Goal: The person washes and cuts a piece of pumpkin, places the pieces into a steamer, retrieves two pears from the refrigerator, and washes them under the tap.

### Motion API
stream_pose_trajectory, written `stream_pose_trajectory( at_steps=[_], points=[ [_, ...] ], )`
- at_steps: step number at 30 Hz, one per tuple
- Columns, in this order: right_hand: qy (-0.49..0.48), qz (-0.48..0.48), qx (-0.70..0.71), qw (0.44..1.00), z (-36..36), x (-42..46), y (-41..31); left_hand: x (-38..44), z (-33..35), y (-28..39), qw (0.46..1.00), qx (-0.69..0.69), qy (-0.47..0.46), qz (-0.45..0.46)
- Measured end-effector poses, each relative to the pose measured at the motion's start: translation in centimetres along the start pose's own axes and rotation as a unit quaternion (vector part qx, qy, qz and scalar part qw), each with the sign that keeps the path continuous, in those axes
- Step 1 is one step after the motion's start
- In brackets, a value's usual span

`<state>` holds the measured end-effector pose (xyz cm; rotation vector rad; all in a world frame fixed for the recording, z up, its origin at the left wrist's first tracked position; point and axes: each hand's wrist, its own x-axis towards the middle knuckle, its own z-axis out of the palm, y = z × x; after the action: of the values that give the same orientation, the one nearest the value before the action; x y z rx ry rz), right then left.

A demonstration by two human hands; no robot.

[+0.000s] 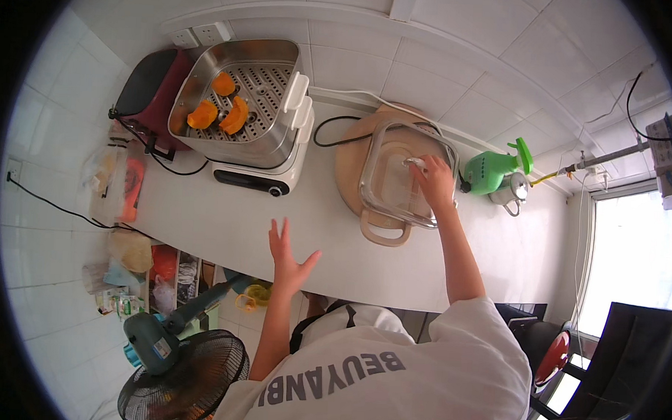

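Note:
My right hand (438,180) grips the knob of a clear glass lid (381,173) with a rounded rectangular rim. The lid is over a round beige board (351,174) with a loop handle, though I cannot tell whether it touches it. Above the front part of the counter, my left hand (290,261) is held with fingers spread and nothing in it. Ahead of that hand, an electric steamer (259,179) with a steel basket stands uncovered. Several orange pieces, apparently pumpkin (235,116), lie on its perforated tray (268,91).
A dark red appliance (176,101) stands left of the steamer. To the right are a green spray bottle (487,171) and a metal pot (508,194). A black cable (331,120) runs behind the board. A fan (191,371) stands by the counter's front left edge.

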<state>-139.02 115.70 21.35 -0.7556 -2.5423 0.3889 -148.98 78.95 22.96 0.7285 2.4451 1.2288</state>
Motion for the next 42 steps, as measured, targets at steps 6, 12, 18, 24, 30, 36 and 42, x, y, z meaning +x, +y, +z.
stream_pose_trajectory(
  at_steps=[6, 12, 18, 24, 30, 36, 42],
  points=[
    [-0.057, 0.043, 0.111, 0.991, -3.2, 0.4, -3.2, -2.6, -0.8, 0.2, 0.995, -0.013, -0.098, 0.014],
    [-0.038, 0.070, 0.239, 0.968, -11.5, 4.3, -11.5, -6.4, -3.3, -1.4, 0.998, -0.013, -0.052, -0.017],
    [-0.100, -0.042, 0.301, 0.947, -13.1, 16.0, -22.0, -8.0, -4.3, -2.2, 0.992, -0.101, -0.046, -0.054],
    [-0.095, -0.199, 0.318, 0.922, -1.6, 25.3, -31.1, -7.8, -4.6, -1.4, 0.988, -0.134, -0.040, -0.059],
    [-0.071, -0.259, 0.280, 0.921, 6.9, 27.0, -34.4, -9.3, -5.1, -2.3, 0.981, -0.154, -0.013, -0.114],
    [-0.044, -0.250, 0.290, 0.923, 8.8, 27.0, -34.9, -10.5, -4.6, -4.2, 0.960, -0.206, 0.003, -0.189],
    [-0.017, -0.217, 0.279, 0.935, 9.0, 26.3, -35.3, -9.6, -3.6, -3.9, 0.964, -0.208, 0.006, -0.163]
  ],
)
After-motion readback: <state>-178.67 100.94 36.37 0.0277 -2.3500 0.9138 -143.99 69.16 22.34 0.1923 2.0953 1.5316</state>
